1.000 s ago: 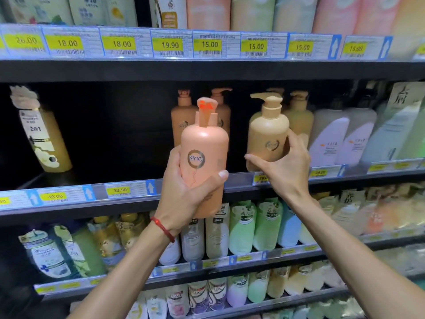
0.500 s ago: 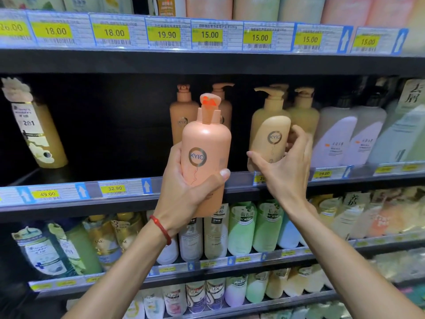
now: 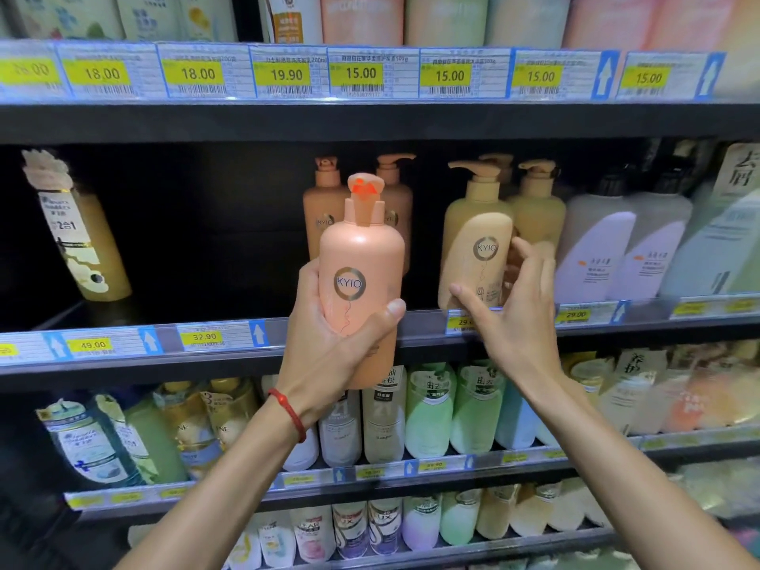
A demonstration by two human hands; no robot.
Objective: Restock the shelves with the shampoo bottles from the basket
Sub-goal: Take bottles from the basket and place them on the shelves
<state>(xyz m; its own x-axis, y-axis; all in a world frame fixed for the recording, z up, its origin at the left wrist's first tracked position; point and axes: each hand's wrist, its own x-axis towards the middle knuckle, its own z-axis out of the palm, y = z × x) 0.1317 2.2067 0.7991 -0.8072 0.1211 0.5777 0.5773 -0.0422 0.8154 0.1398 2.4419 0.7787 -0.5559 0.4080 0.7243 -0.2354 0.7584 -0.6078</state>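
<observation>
My left hand (image 3: 329, 347) grips a pink KYIO pump bottle (image 3: 362, 265) upright in front of the middle shelf (image 3: 230, 343), level with its price rail. Two darker orange KYIO bottles (image 3: 323, 216) stand on the shelf right behind it. My right hand (image 3: 510, 318) reaches to a tan KYIO pump bottle (image 3: 473, 240) standing at the shelf's front edge. Its thumb lies on the bottle's lower front and its fingers curl round the right side. The label faces me. The basket is out of view.
A second tan bottle (image 3: 538, 207) and white-lilac bottles (image 3: 596, 248) stand to the right. A leaning yellow bottle (image 3: 82, 240) is at far left, with a dark gap between it and the orange bottles. The shelves above and below hold many bottles.
The tan bottle has turned under my right hand, and its KYIO label now faces forward. My left hand keeps holding the pink bottle in about the same place.
</observation>
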